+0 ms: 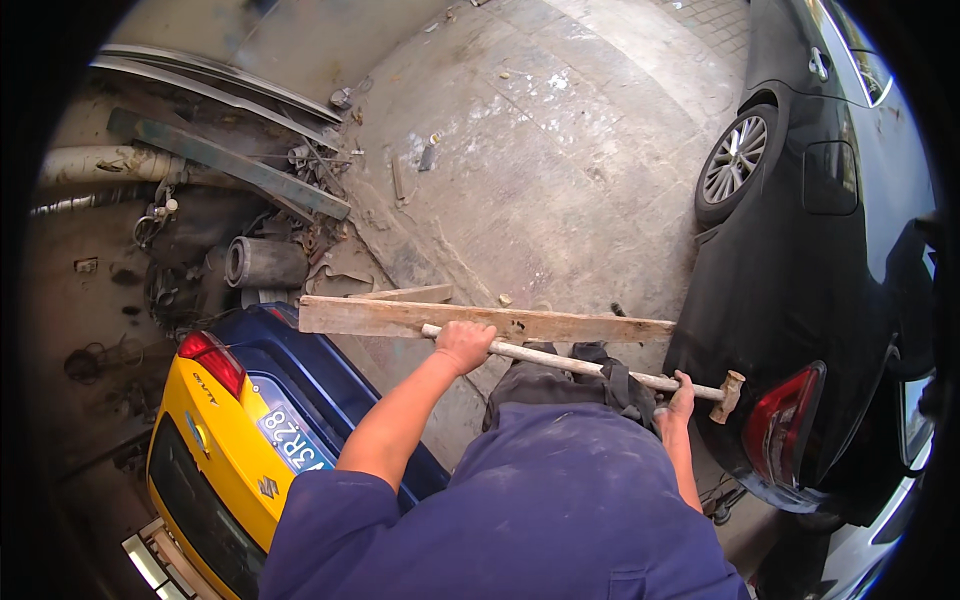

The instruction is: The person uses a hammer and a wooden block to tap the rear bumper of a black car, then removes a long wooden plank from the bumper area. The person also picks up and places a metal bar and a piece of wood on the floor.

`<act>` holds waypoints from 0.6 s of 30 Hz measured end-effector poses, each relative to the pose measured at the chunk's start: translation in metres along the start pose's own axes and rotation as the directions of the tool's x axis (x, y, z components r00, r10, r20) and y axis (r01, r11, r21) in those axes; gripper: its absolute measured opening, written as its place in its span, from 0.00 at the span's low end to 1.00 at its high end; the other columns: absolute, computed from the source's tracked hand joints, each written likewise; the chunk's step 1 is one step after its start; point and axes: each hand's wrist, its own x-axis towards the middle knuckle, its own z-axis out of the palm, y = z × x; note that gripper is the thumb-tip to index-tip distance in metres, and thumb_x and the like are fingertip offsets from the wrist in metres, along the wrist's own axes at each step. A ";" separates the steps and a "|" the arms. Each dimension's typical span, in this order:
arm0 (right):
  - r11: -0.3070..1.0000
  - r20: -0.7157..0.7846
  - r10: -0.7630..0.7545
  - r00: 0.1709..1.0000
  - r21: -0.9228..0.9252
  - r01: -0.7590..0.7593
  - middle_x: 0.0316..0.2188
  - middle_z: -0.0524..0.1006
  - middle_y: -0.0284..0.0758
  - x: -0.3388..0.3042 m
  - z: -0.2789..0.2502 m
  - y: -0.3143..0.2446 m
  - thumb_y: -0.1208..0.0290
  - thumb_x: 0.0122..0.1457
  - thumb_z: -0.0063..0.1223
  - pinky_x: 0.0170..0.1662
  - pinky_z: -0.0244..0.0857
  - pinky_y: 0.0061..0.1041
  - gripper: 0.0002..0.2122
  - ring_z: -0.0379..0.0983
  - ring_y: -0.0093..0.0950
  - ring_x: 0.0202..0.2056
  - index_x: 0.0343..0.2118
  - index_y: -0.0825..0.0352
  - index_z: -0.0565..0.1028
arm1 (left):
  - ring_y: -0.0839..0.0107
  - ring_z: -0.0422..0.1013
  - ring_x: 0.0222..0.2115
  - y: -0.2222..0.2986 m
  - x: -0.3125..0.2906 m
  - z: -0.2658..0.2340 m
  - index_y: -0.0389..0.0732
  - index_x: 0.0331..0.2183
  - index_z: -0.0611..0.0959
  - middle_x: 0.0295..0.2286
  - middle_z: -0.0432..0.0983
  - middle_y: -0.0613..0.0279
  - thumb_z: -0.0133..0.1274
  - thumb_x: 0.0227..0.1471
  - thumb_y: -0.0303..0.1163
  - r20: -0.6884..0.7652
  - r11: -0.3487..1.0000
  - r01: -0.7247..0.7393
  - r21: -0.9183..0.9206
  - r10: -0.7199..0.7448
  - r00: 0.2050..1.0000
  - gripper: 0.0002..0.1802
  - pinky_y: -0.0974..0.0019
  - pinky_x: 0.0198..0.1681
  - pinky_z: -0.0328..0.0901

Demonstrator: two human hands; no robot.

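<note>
A sledgehammer (545,357) with a long pale handle lies crosswise in front of my body. My left hand (465,347) is closed round the handle near its left end. Farther along, close to the head, my right hand (679,400) grips the same handle, partly hidden behind it. The worn, brownish hammer head (730,397) points right, near the tail light (785,425) of a black car. Just beyond the hammer a long wooden plank (580,326) stretches from left to right. Whether my left hand touches the plank as well, I cannot tell.
The black car (760,280) stands close on my right. At my left is a yellow car rear (205,420) with a blue bumper (315,360). Scrap, a metal cylinder (265,262) and a green beam (230,163) lie farther left. Dusty concrete floor (540,180) stretches ahead.
</note>
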 end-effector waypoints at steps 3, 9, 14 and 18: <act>1.000 0.014 0.004 1.000 -0.005 -0.003 0.27 0.78 0.29 0.000 -0.001 0.000 0.61 0.55 0.63 0.30 0.60 0.29 0.09 0.76 0.28 0.30 0.34 0.58 0.76 | 0.57 0.82 0.31 -0.002 -0.001 0.006 0.48 0.30 0.81 0.29 0.84 0.61 0.54 0.52 0.32 -0.025 0.999 -0.037 -0.014 0.036 0.999 0.02 0.51 0.32 0.75; 1.000 0.018 0.006 1.000 -0.008 -0.006 0.28 0.79 0.30 0.007 -0.004 0.002 0.61 0.56 0.63 0.30 0.62 0.29 0.09 0.76 0.29 0.30 0.34 0.58 0.76 | 0.57 0.82 0.31 -0.002 0.002 0.006 0.48 0.30 0.81 0.28 0.84 0.61 0.54 0.52 0.33 0.001 1.000 0.010 0.003 -0.010 1.000 0.03 0.51 0.32 0.75; 0.996 0.052 0.085 0.995 -0.004 -0.085 0.28 0.80 0.31 0.016 -0.006 0.002 0.63 0.56 0.62 0.29 0.61 0.29 0.09 0.76 0.29 0.29 0.35 0.59 0.76 | 0.57 0.82 0.33 0.002 0.003 -0.002 0.48 0.31 0.82 0.30 0.84 0.59 0.55 0.52 0.33 0.031 0.999 0.043 -0.025 -0.042 0.999 0.03 0.51 0.35 0.75; 0.998 0.011 0.056 0.998 0.011 -0.056 0.30 0.81 0.33 0.012 -0.004 0.000 0.65 0.54 0.63 0.29 0.60 0.28 0.10 0.77 0.29 0.30 0.38 0.59 0.76 | 0.57 0.82 0.35 0.003 0.005 -0.005 0.48 0.31 0.82 0.30 0.84 0.60 0.55 0.52 0.33 0.094 0.998 0.060 0.001 -0.060 0.994 0.03 0.51 0.37 0.75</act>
